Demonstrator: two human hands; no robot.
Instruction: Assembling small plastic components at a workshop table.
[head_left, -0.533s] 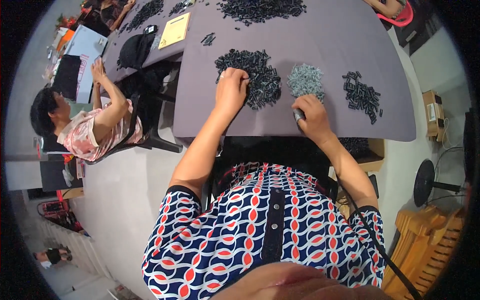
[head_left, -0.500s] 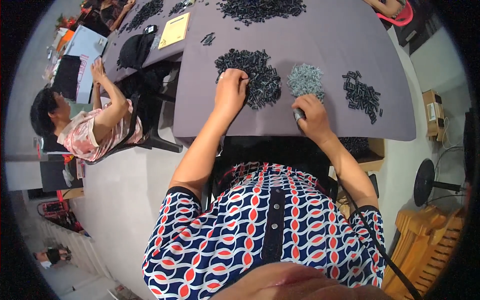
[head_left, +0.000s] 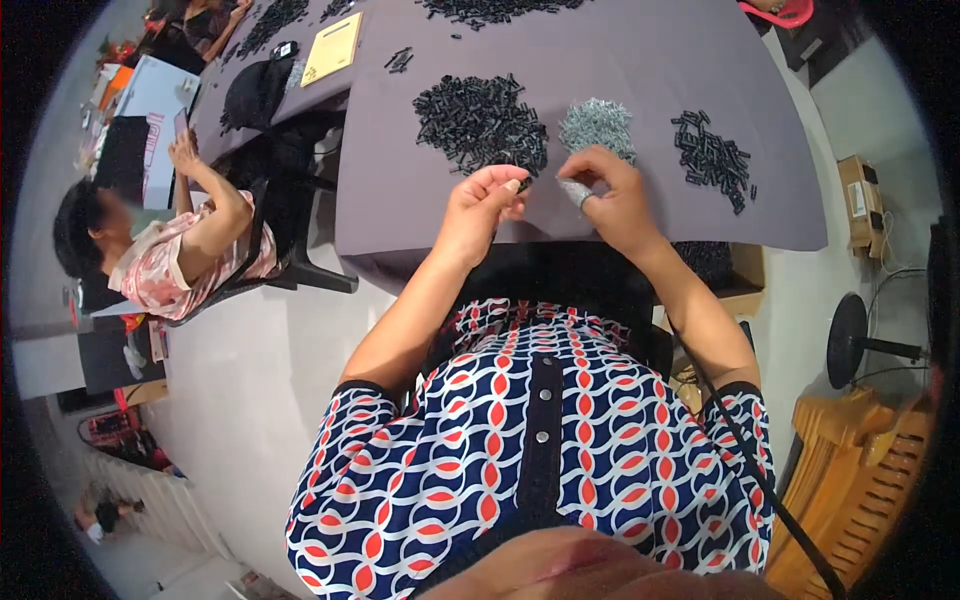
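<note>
Over the near edge of the grey-covered table [head_left: 380, 210], my left hand [head_left: 480, 212] pinches a small black tubular piece [head_left: 524, 185] between thumb and fingertips. Facing it, a short gap away, is my right hand [head_left: 618, 200], thumb and forefinger curled together. A silvery grey wrap [head_left: 574, 191] covers its thumb; whatever those fingertips hold is too small to name. Behind my left hand spreads a large heap of short black pieces [head_left: 475, 120]. A heap of small clear-grey pieces [head_left: 597, 128] lies just beyond my right hand, and a smaller pile of black pieces [head_left: 712, 160] is farther right.
More black pieces [head_left: 500, 8] lie at the far side, with a few [head_left: 399, 59] nearer. To the left, a person in a pink patterned top [head_left: 190, 260] sits on a dark chair, by a yellow pad [head_left: 332, 48]. A cardboard box [head_left: 745, 275] stands under the table's right end.
My left hand has left the black heap, coming nearer and right with a black piece. My right hand has moved slightly left and up, its wrapped thumb now facing the left hand.
</note>
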